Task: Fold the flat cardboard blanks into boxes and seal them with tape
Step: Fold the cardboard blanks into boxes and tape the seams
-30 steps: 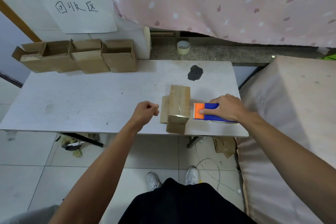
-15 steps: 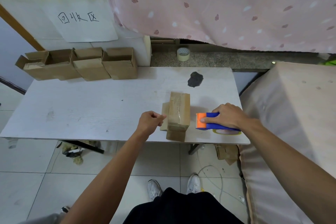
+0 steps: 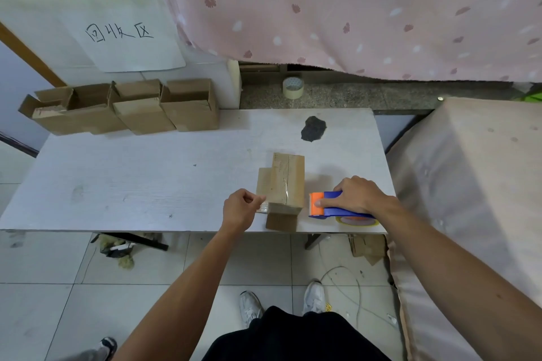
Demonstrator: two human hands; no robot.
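Note:
A folded cardboard box (image 3: 289, 182) lies near the front edge of the white table (image 3: 132, 179). Clear tape runs along its top seam, and a flap sticks out on its left side. My left hand (image 3: 240, 208) has curled fingers, and its thumb and forefinger pinch the near corner of that left flap. My right hand (image 3: 360, 195) grips a blue tape dispenser with an orange head (image 3: 318, 204), which rests on the table just right of the box. A yellowish tape roll shows under the dispenser.
Several open cardboard boxes (image 3: 126, 108) stand in a row at the table's back left. A spare tape roll (image 3: 293, 87) sits on the stone ledge behind. A dark patch (image 3: 313, 128) marks the tabletop. A pink covered block (image 3: 475, 184) stands close on the right.
My left hand has moved right from the bare tabletop to the box's left flap. My right hand with the dispenser has stayed beside the box.

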